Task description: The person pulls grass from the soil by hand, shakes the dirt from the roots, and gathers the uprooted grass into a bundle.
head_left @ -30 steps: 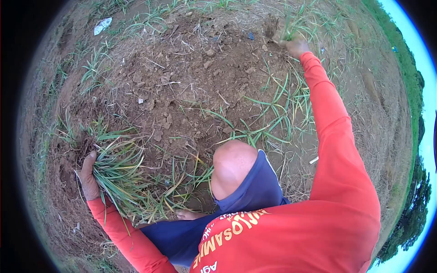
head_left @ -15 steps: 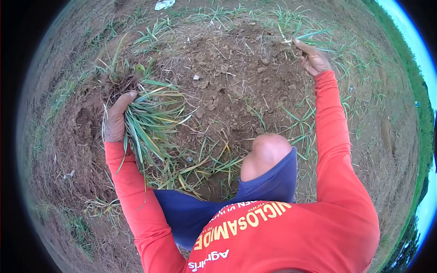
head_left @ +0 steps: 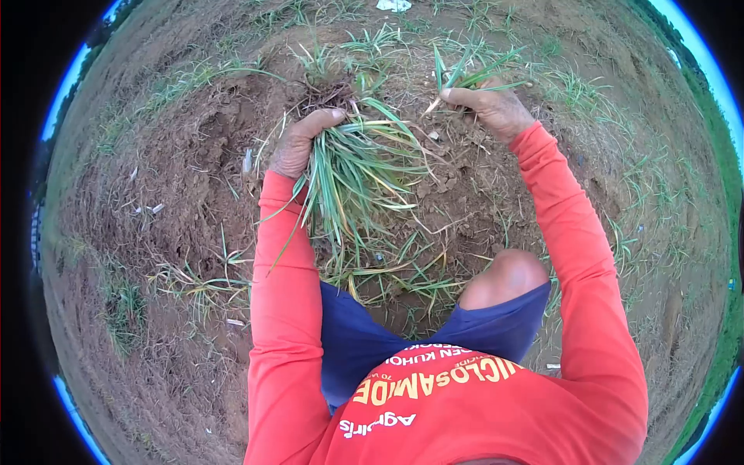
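Observation:
My left hand (head_left: 302, 143) grips a thick bunch of pulled grass (head_left: 353, 174) with dirty roots (head_left: 325, 97) at its top and long green blades hanging down. My right hand (head_left: 492, 108) is closed on a small tuft of grass (head_left: 473, 74) whose blades stick up and to the right. Both hands are held up in front of me, about a hand's width apart, over bare brown soil (head_left: 457, 194). Red sleeves cover both arms.
My bent knee (head_left: 508, 279) in blue shorts is below the hands. Loose cut grass (head_left: 387, 279) lies on the ground by my legs. Sparse grass clumps (head_left: 198, 287) grow around the dug patch. A pale scrap of litter (head_left: 394, 5) lies at the far edge.
My left hand has lifted the big bunch from low left up to the centre. My right hand pulled a tuft from the far ground and brought it toward the bunch.

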A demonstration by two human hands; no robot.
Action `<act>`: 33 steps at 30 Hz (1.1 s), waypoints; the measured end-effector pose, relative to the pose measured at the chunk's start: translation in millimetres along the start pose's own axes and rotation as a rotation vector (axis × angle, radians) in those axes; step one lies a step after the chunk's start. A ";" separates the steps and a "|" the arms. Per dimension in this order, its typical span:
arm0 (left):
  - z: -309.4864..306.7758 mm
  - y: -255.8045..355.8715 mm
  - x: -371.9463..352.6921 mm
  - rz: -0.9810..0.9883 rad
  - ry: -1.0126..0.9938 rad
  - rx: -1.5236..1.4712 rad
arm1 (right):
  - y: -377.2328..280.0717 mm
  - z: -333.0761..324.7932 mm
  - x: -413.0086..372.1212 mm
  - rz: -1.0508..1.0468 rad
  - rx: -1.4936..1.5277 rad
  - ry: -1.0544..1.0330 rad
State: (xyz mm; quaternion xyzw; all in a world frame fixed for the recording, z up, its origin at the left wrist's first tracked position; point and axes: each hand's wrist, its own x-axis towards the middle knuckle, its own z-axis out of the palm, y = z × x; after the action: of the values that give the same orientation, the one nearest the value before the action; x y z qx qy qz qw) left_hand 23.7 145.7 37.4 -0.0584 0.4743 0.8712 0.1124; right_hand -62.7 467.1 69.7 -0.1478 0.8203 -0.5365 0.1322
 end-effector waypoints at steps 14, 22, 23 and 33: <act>35.6 -49.8 31.1 0.404 0.036 0.192 | -18.0 134.2 30.6 0.046 0.982 -0.287; 26.6 15.6 -21.3 0.532 0.245 0.690 | -12.5 115.3 19.2 0.118 0.822 -0.350; 16.0 26.9 -25.5 0.532 0.228 0.676 | -7.2 113.4 22.1 0.126 0.878 -0.360; -338.5 -5.5 -301.9 0.411 1.517 0.974 | 50.9 116.7 40.5 0.332 0.346 -0.382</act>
State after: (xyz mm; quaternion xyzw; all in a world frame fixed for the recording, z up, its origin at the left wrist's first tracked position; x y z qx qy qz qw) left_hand 315.6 -178.0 -88.0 -0.4743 0.7359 0.3069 -0.3732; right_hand -61.3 372.7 -24.9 -0.0853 0.6901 -0.6018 0.3928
